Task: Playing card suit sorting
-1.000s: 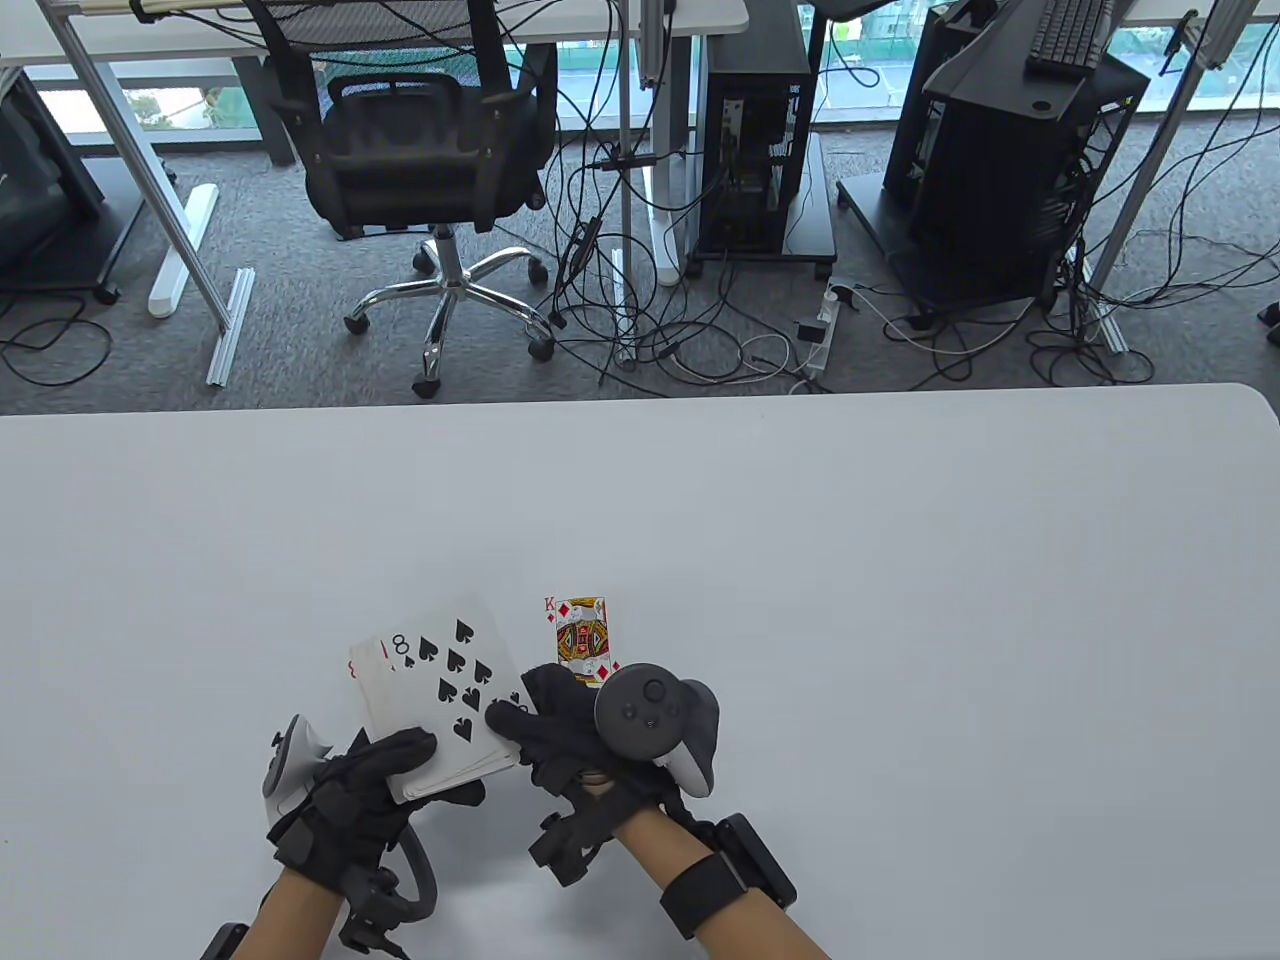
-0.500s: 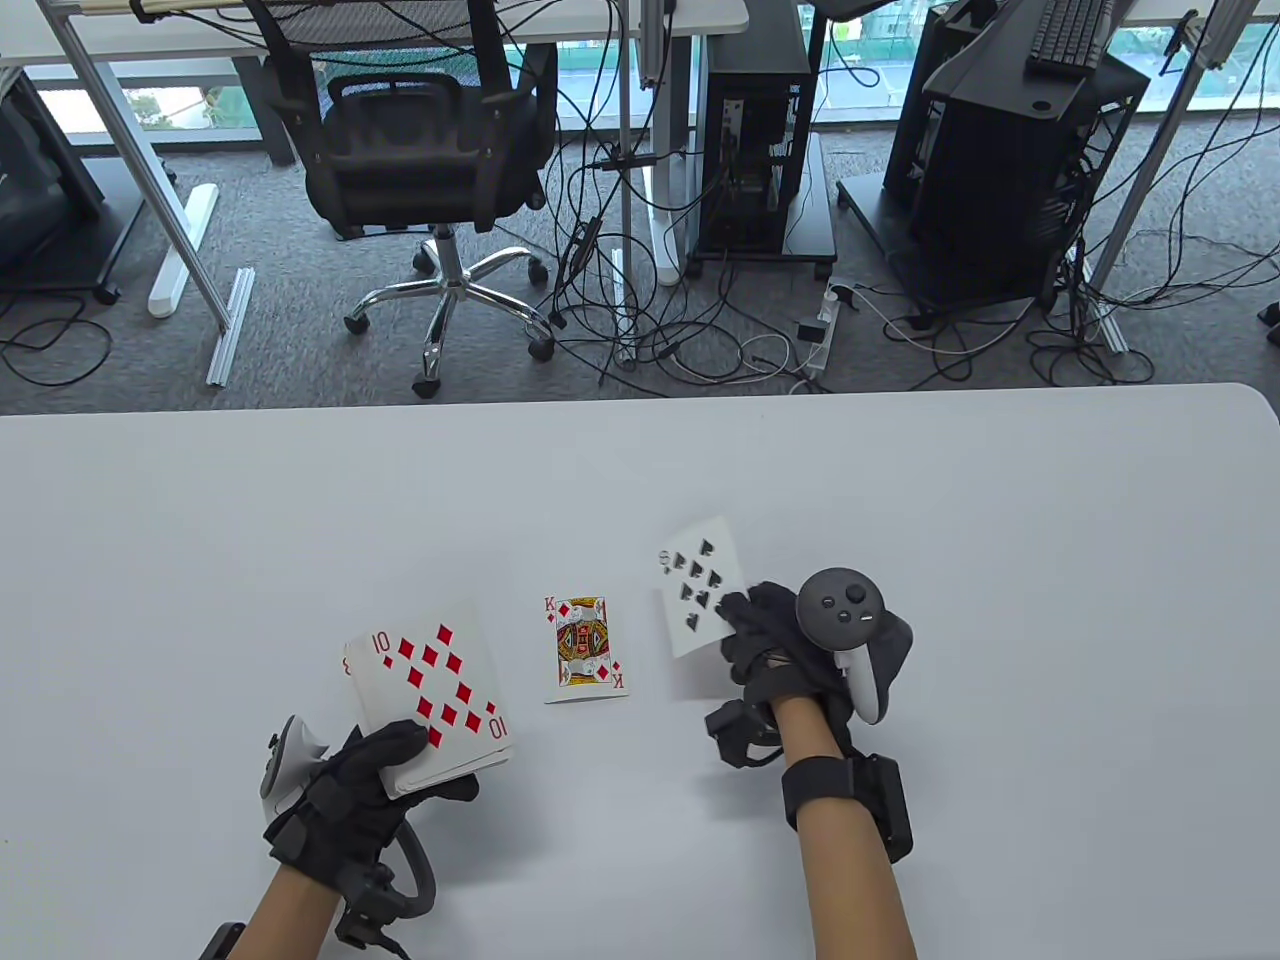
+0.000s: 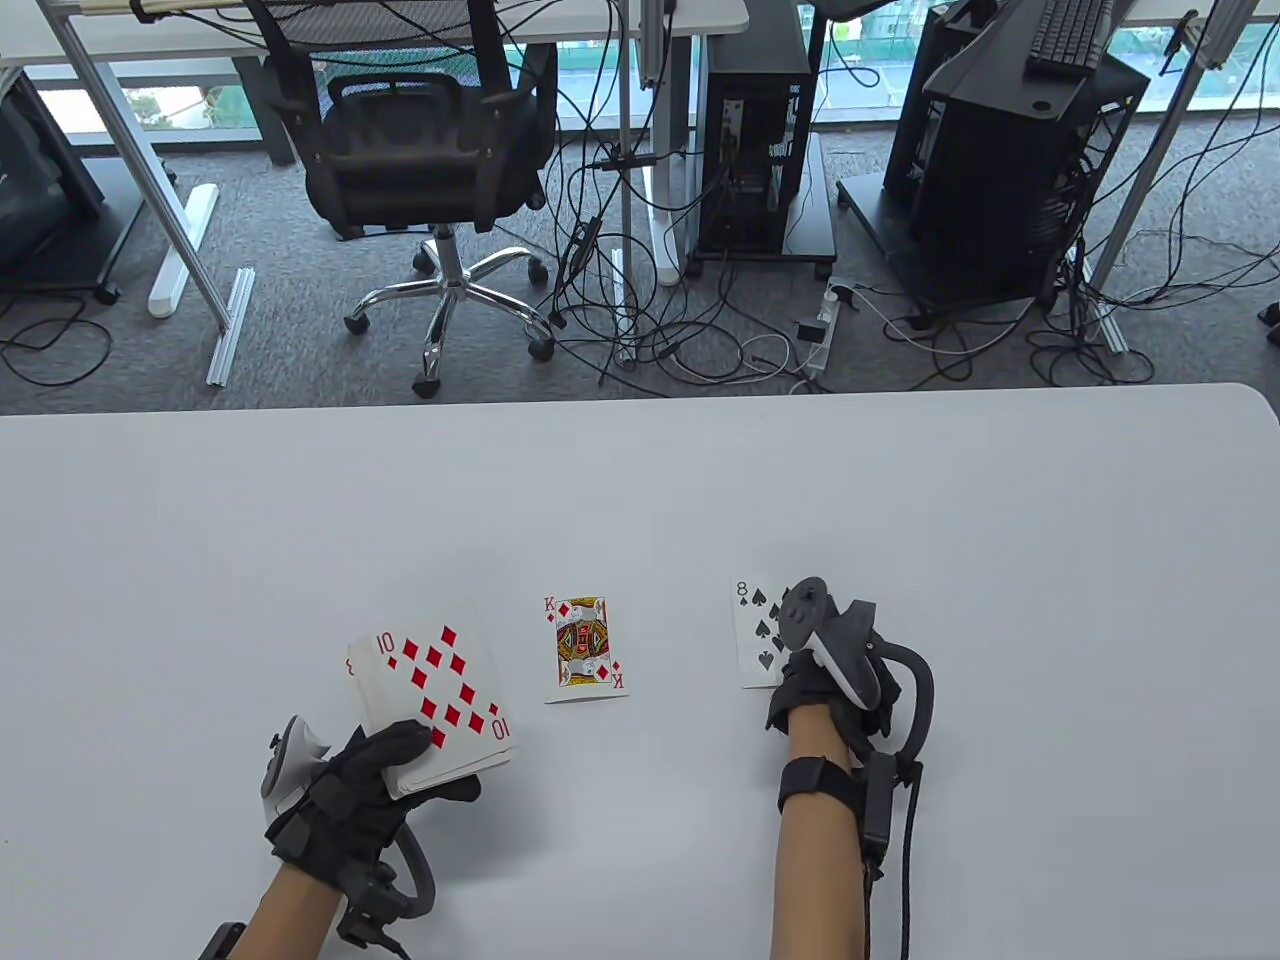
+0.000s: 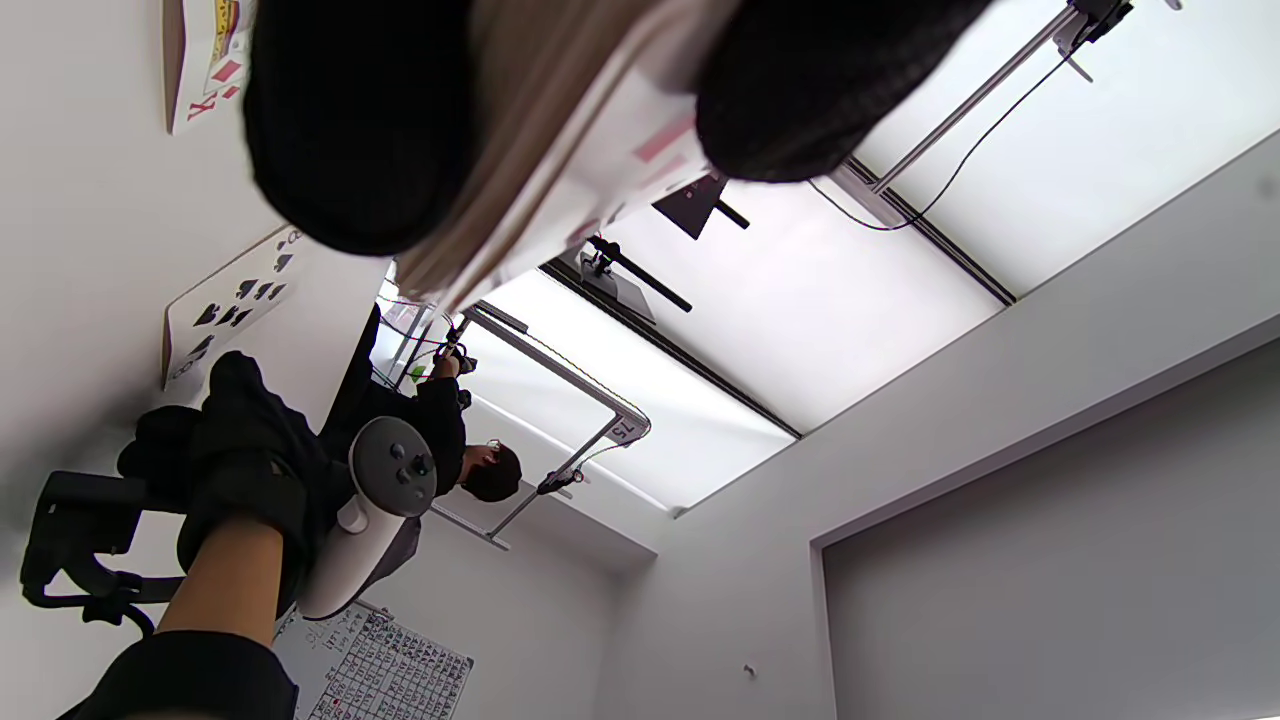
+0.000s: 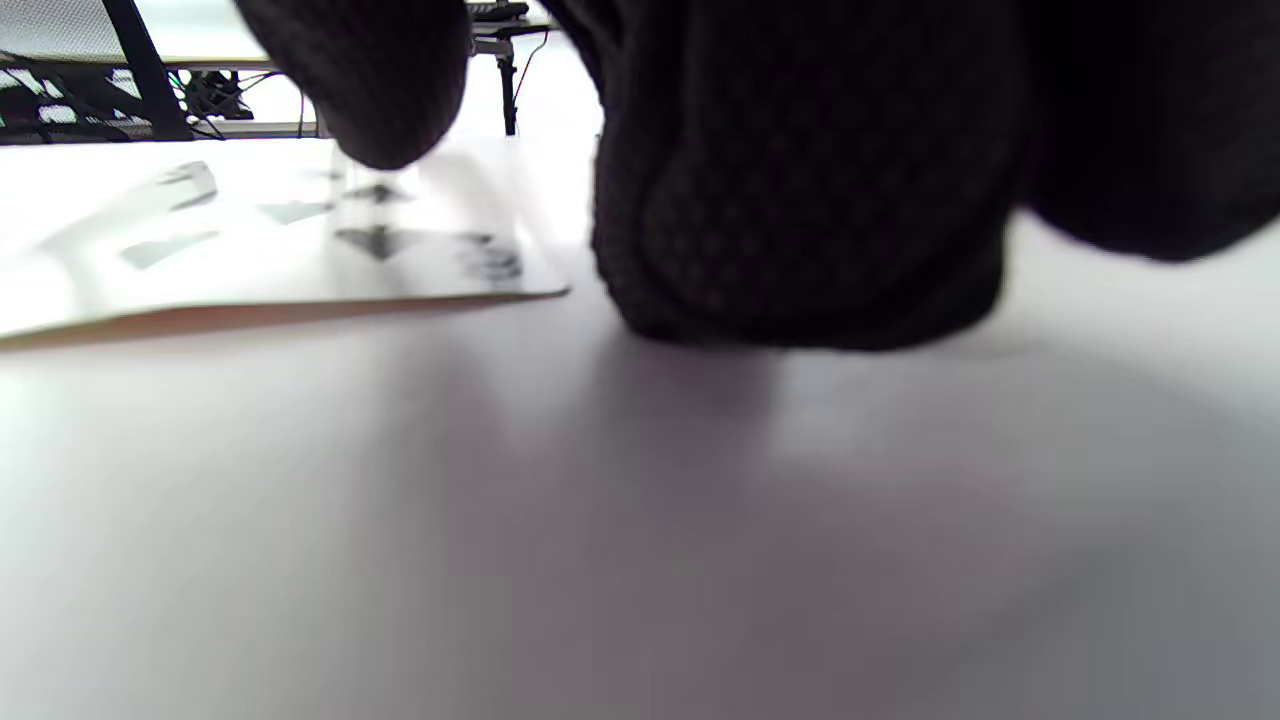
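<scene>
The right hand (image 3: pixel 835 665) lay on the worktop (image 3: pixel 900 480), its fingers over the eight of spades (image 3: pixel 757 640); whether they held it could not be told. The king of diamonds (image 3: pixel 584 650) lay flat just left. The left hand (image 3: pixel 350 790) gripped the deck (image 3: pixel 430 690), ten of diamonds on top.
</scene>
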Motion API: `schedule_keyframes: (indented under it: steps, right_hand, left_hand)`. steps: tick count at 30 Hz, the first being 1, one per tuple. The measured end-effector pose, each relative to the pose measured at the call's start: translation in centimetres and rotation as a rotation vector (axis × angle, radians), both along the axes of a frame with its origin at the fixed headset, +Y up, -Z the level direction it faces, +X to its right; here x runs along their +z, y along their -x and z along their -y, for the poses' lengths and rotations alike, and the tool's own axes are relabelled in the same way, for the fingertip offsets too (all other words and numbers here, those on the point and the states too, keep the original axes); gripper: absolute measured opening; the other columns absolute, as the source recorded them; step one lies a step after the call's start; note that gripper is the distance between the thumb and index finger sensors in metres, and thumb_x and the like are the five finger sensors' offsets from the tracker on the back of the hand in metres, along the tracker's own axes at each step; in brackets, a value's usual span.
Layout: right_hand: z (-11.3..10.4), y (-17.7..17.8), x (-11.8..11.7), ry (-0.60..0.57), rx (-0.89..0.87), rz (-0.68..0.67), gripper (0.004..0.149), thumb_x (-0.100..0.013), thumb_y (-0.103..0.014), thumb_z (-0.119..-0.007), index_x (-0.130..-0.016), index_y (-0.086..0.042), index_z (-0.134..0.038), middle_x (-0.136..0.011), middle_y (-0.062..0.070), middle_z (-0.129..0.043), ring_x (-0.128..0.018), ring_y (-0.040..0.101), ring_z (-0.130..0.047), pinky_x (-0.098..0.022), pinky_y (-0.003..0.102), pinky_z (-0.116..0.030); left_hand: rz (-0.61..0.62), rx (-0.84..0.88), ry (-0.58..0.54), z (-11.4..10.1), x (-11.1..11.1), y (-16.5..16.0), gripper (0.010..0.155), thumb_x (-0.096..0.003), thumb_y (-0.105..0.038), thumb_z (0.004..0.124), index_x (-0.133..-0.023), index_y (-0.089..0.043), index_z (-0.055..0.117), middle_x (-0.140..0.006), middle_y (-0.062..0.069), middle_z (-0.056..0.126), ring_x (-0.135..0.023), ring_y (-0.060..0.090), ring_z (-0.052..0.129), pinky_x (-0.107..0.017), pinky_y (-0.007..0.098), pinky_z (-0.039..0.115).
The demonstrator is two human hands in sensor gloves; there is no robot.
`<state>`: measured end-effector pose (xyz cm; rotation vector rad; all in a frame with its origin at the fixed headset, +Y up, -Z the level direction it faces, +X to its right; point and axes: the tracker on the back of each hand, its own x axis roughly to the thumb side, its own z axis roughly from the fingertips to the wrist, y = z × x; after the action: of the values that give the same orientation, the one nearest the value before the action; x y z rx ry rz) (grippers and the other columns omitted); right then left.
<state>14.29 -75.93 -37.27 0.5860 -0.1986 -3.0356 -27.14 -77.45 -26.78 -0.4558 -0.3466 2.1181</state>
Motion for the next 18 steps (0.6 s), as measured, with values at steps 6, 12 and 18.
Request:
schedule_keyframes:
  steps: [6, 12, 18]
  right_hand:
    - [-3.8, 5.6, 0.7, -0.306, 0.055, -0.47, 0.067, -0.055, -0.038, -0.064, -0.092, 0.017, -0.053, -0.063, 0.022, -0.087, -0.034, 0.024, -0.094, -0.031, 0.05, -0.084]
    - [-5.0, 13.7, 5.2, -0.425, -0.968, -0.767, 0.074, -0.056, -0.039, -0.064, -0.092, 0.023, -0.047, -0.073, 0.034, -0.079, -0.044, 0.038, -0.091, -0.035, 0.058, -0.079]
    - [-4.5, 19.9, 9.0, -0.296, -0.95, -0.931, 0.092, -0.053, -0.051, -0.067, -0.094, 0.023, -0.03, -0.08, 0.033, -0.066, -0.054, 0.037, -0.084, -0.04, 0.056, -0.077]
  left_hand:
    - [0.006, -0.01, 0.01, 0.1, 0.0, -0.2, 0.07, -0.0586, -0.039, 0.078, -0.111, -0.024, 0.034, -0.112, 0.013, 0.057, -0.094, 0.041, 0.078, -0.049, 0.041, 0.089]
    - [0.016, -0.032, 0.018, 0.5, -0.1, -0.3, 0.07, -0.0587, -0.039, 0.078, -0.111, -0.023, 0.034, -0.113, 0.013, 0.056, -0.095, 0.041, 0.077, -0.049, 0.042, 0.089]
    - [0.011, -0.037, 0.016, 0.5, -0.1, -0.3, 0.07, -0.0579, -0.038, 0.079, -0.111, -0.024, 0.035, -0.113, 0.013, 0.056, -0.095, 0.042, 0.077, -0.05, 0.043, 0.088]
